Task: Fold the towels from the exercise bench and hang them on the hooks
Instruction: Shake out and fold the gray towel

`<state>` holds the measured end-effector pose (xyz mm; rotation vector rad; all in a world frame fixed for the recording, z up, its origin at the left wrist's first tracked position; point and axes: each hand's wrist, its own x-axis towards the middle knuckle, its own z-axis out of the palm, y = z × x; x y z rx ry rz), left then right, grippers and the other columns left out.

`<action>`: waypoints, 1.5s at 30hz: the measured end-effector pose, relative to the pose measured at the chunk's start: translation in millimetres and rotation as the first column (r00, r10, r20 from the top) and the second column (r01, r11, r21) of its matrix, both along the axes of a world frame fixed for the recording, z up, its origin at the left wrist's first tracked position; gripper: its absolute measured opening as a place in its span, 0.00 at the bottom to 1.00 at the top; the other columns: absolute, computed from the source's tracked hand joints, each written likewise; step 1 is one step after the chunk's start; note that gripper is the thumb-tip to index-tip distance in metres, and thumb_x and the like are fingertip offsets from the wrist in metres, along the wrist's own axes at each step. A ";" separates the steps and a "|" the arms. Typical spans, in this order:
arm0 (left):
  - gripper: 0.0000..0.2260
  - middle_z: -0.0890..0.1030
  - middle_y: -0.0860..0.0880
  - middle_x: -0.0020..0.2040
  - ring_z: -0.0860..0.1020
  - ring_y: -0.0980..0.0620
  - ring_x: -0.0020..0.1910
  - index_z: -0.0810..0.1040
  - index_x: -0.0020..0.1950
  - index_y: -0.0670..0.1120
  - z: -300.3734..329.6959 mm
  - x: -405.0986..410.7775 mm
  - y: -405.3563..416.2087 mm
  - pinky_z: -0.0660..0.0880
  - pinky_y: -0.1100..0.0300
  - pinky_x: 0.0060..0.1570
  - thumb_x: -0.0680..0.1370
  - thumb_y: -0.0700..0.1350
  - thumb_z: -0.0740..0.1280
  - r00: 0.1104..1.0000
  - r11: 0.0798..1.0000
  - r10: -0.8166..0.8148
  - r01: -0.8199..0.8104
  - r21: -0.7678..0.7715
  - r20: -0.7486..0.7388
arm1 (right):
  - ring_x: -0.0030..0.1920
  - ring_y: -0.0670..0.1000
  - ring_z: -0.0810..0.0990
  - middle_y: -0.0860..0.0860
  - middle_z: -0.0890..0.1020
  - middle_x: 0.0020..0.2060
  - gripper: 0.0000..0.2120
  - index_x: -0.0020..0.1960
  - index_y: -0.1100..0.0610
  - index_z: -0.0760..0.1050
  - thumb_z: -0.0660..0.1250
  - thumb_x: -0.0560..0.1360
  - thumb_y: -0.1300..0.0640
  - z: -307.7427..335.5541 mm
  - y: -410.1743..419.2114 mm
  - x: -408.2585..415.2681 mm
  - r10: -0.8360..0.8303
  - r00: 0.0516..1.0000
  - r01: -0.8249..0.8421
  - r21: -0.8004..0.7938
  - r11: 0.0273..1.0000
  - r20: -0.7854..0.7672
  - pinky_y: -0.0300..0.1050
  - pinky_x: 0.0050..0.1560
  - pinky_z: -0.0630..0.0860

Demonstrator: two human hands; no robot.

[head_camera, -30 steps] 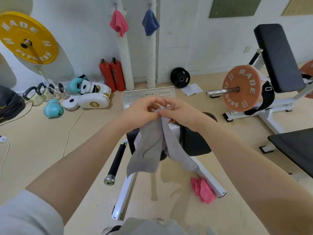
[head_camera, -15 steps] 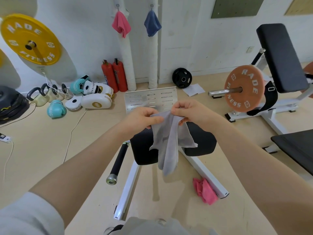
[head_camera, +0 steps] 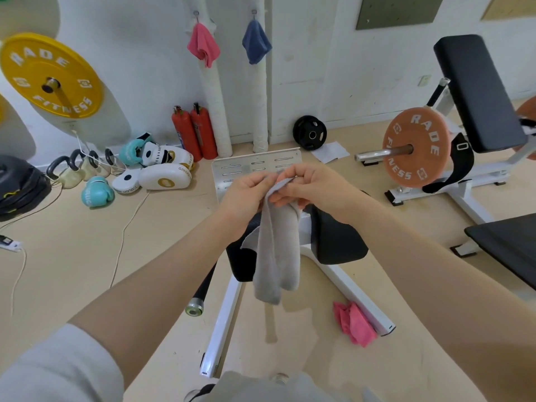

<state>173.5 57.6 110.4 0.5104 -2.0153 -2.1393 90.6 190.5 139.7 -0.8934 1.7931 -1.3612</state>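
Both hands (head_camera: 272, 190) back together, pinching grey towel (head_camera: 275, 253) top; now doubled narrower than before, nearly ready for hooks (head_camera: 196, 14).

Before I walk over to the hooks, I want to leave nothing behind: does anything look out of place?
Yes: a crumpled pink towel lies on the floor beside the bench's white leg, unfolded, unlike the pink towel and blue towel on the wall hooks. Both hands hold the grey towel.
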 end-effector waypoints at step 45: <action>0.12 0.73 0.55 0.35 0.70 0.61 0.34 0.75 0.40 0.51 41.1 17.9 -46.0 0.67 0.68 0.36 0.81 0.43 0.57 0.990 0.900 0.118 -0.142 -0.412 -0.083 | 0.39 0.45 0.80 0.47 0.82 0.42 0.01 0.46 0.48 0.76 0.67 0.74 0.52 -18.0 17.3 1.7 0.289 0.953 -0.236 0.384 0.893 -0.086 0.38 0.40 0.78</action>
